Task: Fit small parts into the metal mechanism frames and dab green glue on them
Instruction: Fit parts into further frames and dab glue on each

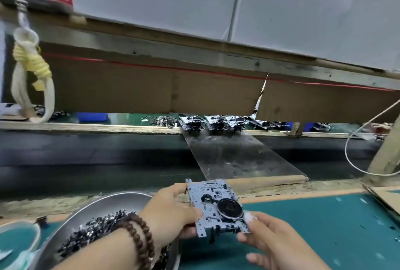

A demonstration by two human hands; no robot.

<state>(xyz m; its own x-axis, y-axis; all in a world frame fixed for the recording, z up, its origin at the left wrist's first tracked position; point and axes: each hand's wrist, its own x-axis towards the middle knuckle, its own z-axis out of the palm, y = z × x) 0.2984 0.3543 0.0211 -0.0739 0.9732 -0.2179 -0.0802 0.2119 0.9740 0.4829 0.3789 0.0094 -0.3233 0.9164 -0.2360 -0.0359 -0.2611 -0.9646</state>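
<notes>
Both hands hold one metal mechanism frame (216, 207) in the air, above the near edge of the worktop (313, 226), which has a green mat. The left hand (171, 211) grips the left side of the frame, with its fingers curled around that edge. The right hand (270, 241) pinches the lower right corner of the frame, and the thumb lies on the top face. The frame is tilted, its far end pointing a little to the left. On its face there is a round black wheel (229, 207) near the right hand and a smaller round part (206, 198) near the middle. The left wrist wears dark bead bracelets (138, 235).

Under the left forearm, at the near left part of the worktop, stands a round metal bowl (112, 202) with a heap of small dark parts (95, 230) in it. At the near left corner there is a shallow dish with green content (17, 239); it is blurred.

Beyond the worktop edge runs a dark conveyor belt (86, 152). A clear plate (238, 155) lies across the belt like a bridge. At its far end several more mechanism frames (214, 123) stand side by side, touching each other. A white cloth strap with yellow cord (30, 70) hangs at the far left.
</notes>
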